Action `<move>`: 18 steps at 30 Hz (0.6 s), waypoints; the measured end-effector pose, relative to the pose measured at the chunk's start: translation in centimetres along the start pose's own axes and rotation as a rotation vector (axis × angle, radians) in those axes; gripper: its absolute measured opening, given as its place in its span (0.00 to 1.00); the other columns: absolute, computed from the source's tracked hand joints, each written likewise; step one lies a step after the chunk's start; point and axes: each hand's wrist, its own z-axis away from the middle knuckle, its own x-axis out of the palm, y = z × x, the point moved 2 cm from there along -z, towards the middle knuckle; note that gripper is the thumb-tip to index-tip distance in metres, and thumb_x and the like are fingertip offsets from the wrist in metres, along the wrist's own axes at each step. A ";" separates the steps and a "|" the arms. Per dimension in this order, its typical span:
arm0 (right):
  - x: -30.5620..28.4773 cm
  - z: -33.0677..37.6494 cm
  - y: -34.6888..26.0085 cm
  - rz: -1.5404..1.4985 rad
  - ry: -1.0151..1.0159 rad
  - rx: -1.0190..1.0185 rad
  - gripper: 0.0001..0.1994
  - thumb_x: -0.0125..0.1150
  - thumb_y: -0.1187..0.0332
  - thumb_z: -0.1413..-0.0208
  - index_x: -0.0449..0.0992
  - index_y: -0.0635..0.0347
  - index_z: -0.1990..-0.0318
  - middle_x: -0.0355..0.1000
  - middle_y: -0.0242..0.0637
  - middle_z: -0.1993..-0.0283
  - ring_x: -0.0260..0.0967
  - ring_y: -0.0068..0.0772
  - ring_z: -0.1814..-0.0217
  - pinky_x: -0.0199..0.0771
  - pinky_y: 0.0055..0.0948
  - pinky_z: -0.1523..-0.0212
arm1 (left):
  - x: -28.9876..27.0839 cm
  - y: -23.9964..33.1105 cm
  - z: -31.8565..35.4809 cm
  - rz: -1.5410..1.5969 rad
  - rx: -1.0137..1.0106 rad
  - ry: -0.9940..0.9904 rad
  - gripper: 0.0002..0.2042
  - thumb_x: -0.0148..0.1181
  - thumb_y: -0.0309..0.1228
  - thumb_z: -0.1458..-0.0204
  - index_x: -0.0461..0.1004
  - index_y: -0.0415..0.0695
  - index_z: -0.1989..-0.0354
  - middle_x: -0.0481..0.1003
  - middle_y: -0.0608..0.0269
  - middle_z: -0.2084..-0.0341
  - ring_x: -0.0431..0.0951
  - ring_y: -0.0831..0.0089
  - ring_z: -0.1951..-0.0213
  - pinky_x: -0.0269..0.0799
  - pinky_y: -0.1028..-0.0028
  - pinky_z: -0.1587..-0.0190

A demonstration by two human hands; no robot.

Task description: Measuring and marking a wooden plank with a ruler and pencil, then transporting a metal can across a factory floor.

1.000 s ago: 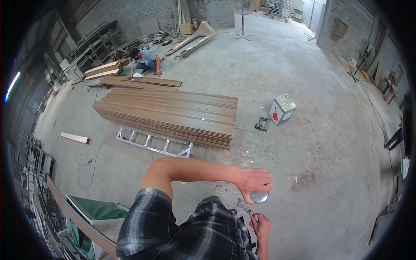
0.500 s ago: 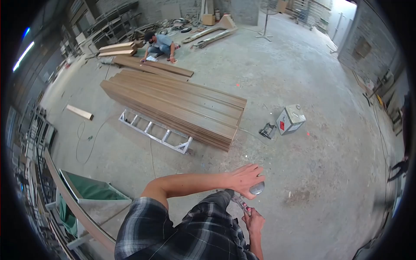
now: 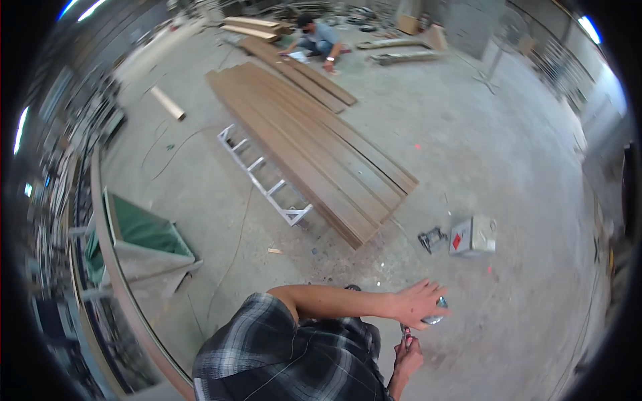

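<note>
My left hand [image 3: 418,304] is closed over the rounded, shiny metal cup of what looks like a spray gun [image 3: 439,313]. Just below it, my right hand [image 3: 408,361] is wrapped round the gun's handle, where small red parts show above the fingers. The gun is held in front of my right side, above the concrete floor, and its body is partly hidden by both hands.
A stack of long brown boards [image 3: 314,147] rests on a white metal ladder-like frame [image 3: 267,187]. Right of it stand a square can [image 3: 475,236] and a small dark device [image 3: 433,239]. A green-lined bin [image 3: 144,227] is at left. Farther back a person [image 3: 321,41] crouches by more boards.
My view has swung left, so the boards and can appear farther right and turned. Both hands keep their hold on the spray gun and show farther right and slightly lower.
</note>
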 end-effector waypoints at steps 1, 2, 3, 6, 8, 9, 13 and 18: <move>0.2 -1.4 1.2 0.003 -0.009 -0.037 0.10 0.70 0.62 0.45 0.79 0.54 0.61 0.77 0.43 0.72 0.76 0.49 0.74 0.73 0.44 0.72 | -0.3 -0.4 -1.0 -0.012 -0.049 -0.077 0.29 0.67 0.43 0.59 0.72 0.60 0.44 0.67 0.51 0.53 0.71 0.53 0.55 0.65 0.58 0.55; 0.3 -3.7 1.8 0.008 -0.021 -0.092 0.10 0.70 0.58 0.45 0.79 0.51 0.62 0.77 0.41 0.72 0.76 0.49 0.75 0.71 0.45 0.75 | 0.1 -1.4 -1.7 -0.050 -0.117 -0.035 0.29 0.67 0.43 0.59 0.72 0.60 0.44 0.67 0.51 0.53 0.71 0.53 0.55 0.65 0.58 0.55; -1.0 -5.5 0.3 -0.099 -0.152 0.061 0.10 0.70 0.66 0.44 0.78 0.58 0.60 0.75 0.45 0.74 0.73 0.44 0.77 0.72 0.41 0.74 | 1.2 -2.5 -2.6 -0.040 -0.087 -0.060 0.28 0.67 0.44 0.60 0.73 0.59 0.45 0.67 0.50 0.54 0.71 0.53 0.55 0.65 0.58 0.55; -0.5 -10.6 2.8 -0.223 -0.156 -0.185 0.10 0.69 0.65 0.42 0.76 0.61 0.63 0.74 0.46 0.75 0.72 0.42 0.78 0.69 0.41 0.76 | 1.8 -4.5 -4.9 -0.086 -0.188 -0.048 0.25 0.69 0.45 0.60 0.75 0.57 0.51 0.68 0.48 0.55 0.71 0.52 0.54 0.66 0.57 0.54; -0.8 -14.7 2.5 -0.205 -0.224 -0.370 0.10 0.68 0.65 0.42 0.75 0.61 0.63 0.74 0.46 0.75 0.71 0.43 0.79 0.69 0.42 0.75 | 1.8 -5.7 -5.9 -0.171 -0.240 -0.082 0.23 0.70 0.47 0.61 0.77 0.54 0.55 0.68 0.47 0.57 0.71 0.51 0.54 0.66 0.56 0.54; -1.1 -16.6 2.2 -0.195 -0.239 -0.457 0.10 0.68 0.65 0.42 0.75 0.61 0.63 0.74 0.46 0.75 0.71 0.44 0.79 0.69 0.43 0.75 | 2.0 -6.5 -6.3 -0.192 -0.303 -0.047 0.23 0.70 0.47 0.61 0.77 0.54 0.55 0.68 0.47 0.57 0.71 0.51 0.54 0.66 0.56 0.54; -1.3 -24.7 1.0 -0.191 -0.451 -0.734 0.10 0.67 0.64 0.41 0.75 0.60 0.64 0.75 0.47 0.74 0.72 0.49 0.77 0.67 0.46 0.74 | 1.6 -7.1 -5.9 -0.251 -0.718 0.094 0.23 0.72 0.48 0.64 0.80 0.51 0.60 0.70 0.46 0.58 0.72 0.50 0.54 0.66 0.55 0.53; -1.6 -29.5 -1.3 -0.157 -0.616 -1.132 0.11 0.67 0.63 0.41 0.74 0.60 0.65 0.75 0.47 0.74 0.72 0.50 0.76 0.67 0.46 0.74 | 1.8 -3.2 -5.0 -0.390 -1.064 0.352 0.25 0.73 0.50 0.66 0.80 0.51 0.59 0.70 0.46 0.58 0.70 0.50 0.51 0.64 0.58 0.52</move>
